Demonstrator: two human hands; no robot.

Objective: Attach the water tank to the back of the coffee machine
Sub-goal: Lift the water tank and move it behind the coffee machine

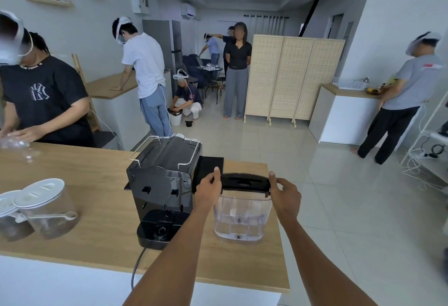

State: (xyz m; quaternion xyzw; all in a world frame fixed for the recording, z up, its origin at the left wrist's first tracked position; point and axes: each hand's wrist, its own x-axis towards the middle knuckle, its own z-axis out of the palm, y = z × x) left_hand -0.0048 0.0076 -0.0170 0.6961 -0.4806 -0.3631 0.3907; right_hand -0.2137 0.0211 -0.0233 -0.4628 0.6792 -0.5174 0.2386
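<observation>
Two lidded jars (46, 208) touching, left on wooden counter (97, 208); folding screen (294, 76) beyond.

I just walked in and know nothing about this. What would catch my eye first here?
Two bare hands, left and right, grip the black lid of a clear water tank that stands near the right end of a wooden counter. Just left of it sits a black coffee machine, and two white-lidded jars stand at the counter's left. Beyond, several people wearing headsets work around the room.
</observation>
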